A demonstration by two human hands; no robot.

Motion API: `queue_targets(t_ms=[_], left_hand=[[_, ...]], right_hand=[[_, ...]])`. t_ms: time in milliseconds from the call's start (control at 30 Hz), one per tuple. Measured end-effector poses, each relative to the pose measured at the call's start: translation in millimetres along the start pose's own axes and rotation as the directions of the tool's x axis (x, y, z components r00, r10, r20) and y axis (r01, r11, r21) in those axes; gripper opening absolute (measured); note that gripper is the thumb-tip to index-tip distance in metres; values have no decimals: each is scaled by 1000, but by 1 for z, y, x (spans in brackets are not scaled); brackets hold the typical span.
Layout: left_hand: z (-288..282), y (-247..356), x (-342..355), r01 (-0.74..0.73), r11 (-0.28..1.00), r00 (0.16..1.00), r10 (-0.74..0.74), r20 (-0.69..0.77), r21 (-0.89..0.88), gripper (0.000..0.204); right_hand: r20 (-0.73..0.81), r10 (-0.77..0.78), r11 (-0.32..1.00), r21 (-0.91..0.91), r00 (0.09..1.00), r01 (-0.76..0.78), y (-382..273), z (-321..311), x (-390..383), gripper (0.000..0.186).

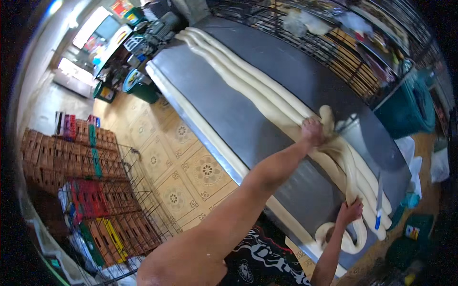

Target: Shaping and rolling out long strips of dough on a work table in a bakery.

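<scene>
Brown crates point(95, 157) stood stacked at far left, and a pale dough strip point(191, 112) ran along the near edge of the table point(214, 100). Long dough ropes point(248, 82) lay side by side down its middle. My left grip point(312, 131) was clenched on dough, a thick end rising just beside it; my right grip point(351, 210) was curled round a strand, above a loop. Beyond, a blue-handled knife point(379, 205) lay against the rope ends.
</scene>
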State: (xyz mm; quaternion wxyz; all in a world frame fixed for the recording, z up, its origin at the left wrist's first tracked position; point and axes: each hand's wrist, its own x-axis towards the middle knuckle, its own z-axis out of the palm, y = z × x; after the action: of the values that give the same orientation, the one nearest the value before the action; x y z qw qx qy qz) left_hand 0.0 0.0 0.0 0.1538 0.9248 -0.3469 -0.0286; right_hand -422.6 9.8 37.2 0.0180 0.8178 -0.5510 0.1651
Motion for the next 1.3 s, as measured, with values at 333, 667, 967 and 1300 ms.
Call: queue_targets(t_ms=[333, 667, 967, 1300], left_hand=[[-11, -24, -28, -119, 540, 977, 214, -1, -833, 84], [-202, -143, -30, 413, -481, 909, 263, 322, -773, 75], [-400, -528, 140, -232, -39, 947, -237, -217, -972, 72], [-295, -787, -23, 240, 423, 944, -311, 109, -873, 52]], right_hand=[[606, -54, 798, 504, 794, -330, 70, -68, 63, 58], [318, -164, 118, 946, 934, -302, -110, -245, 131, 82], [498, -244, 786, 604, 832, -131, -477, -137, 58, 63], [351, -819, 518, 793, 453, 321, -835, 13, -103, 59]])
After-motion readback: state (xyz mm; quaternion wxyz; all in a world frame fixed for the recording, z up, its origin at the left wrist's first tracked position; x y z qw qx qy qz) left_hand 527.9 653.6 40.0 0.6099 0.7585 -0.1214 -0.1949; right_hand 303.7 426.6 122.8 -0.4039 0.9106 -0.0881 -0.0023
